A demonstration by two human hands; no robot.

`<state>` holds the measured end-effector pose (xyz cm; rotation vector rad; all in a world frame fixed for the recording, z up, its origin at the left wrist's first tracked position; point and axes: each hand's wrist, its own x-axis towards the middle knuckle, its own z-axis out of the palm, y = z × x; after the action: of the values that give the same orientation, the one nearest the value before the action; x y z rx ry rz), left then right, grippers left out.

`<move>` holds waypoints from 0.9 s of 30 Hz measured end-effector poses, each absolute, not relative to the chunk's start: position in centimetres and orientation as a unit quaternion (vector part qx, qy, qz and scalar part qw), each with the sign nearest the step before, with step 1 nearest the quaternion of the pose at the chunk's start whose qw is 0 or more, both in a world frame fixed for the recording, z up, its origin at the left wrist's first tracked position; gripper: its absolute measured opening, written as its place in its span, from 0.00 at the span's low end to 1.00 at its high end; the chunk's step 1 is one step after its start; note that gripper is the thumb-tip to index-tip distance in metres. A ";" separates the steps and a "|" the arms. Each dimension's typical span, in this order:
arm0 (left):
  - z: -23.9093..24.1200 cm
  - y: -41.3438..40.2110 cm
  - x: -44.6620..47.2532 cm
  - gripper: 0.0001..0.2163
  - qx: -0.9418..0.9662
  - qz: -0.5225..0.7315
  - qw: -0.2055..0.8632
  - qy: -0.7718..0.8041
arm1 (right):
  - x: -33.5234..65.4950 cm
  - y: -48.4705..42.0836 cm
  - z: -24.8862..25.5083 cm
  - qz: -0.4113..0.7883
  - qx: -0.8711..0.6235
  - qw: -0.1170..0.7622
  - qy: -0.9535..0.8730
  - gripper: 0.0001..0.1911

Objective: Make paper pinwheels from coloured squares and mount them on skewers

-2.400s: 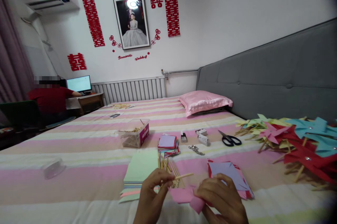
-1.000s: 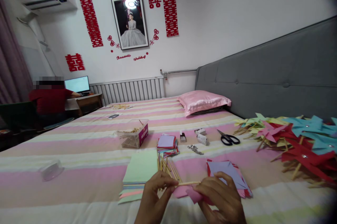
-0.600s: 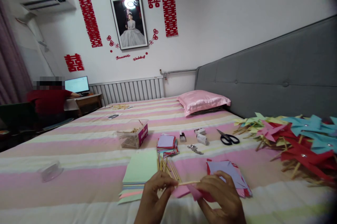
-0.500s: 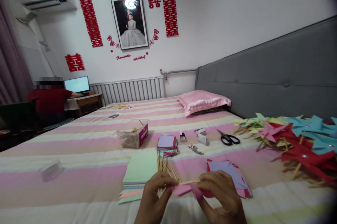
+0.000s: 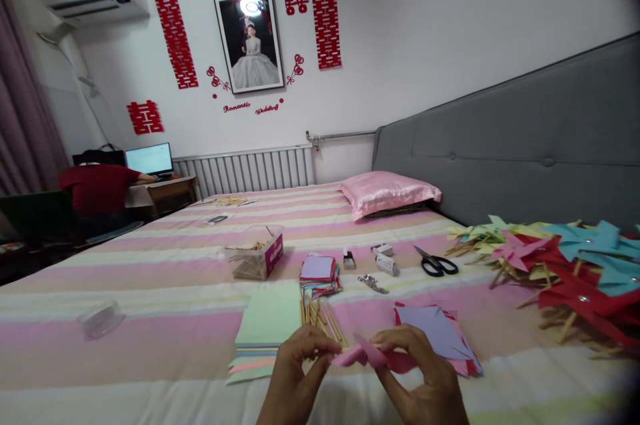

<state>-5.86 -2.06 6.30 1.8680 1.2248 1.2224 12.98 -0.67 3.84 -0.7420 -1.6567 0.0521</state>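
Between my two hands is a pink paper pinwheel (image 5: 369, 353), its folded blades standing up over a thin wooden stick that is mostly covered. My left hand (image 5: 300, 372) is closed, thumb and fingertips pinching the left end of the stick and paper. On the other side my right hand (image 5: 425, 372) is closed too, gripping the pinwheel's right part. Just beyond them lie several loose wooden sticks (image 5: 325, 320). A stack of coloured paper sheets (image 5: 273, 318) is by my left hand, and a pile of purple and red paper squares (image 5: 436, 332) is behind my right.
Farther back are a clear plastic box of sticks (image 5: 253, 264), a smaller paper pile (image 5: 319, 269), metal fasteners (image 5: 373, 284), small boxes (image 5: 385, 262) and scissors (image 5: 435, 262). Finished pinwheels (image 5: 580, 272) heap at right. A clear lid (image 5: 100, 320) lies left. A person (image 5: 100, 188) sits at a desk.
A pink blade now sticks up in front of the stick, which showed bare between my fingers before. Both hands keep their hold. The view has shifted slightly.
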 end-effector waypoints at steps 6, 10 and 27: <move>6.0 -2.1 -5.8 0.07 0.699 0.455 0.289 0.470 | 13.2 -0.6 3.5 0.021 -0.328 0.610 -0.721 0.09; 6.0 -2.1 -5.4 0.07 0.700 0.439 0.299 0.477 | 13.4 -0.5 3.4 0.032 -0.366 0.594 -0.716 0.07; 4.0 -1.6 -4.6 0.09 0.640 0.421 0.380 0.518 | 14.0 1.7 2.9 0.384 -0.384 0.592 -0.595 0.11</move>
<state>-4.60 -1.64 3.98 1.6337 1.3237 1.0739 14.04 1.72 2.90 -0.8937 -1.3851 0.8931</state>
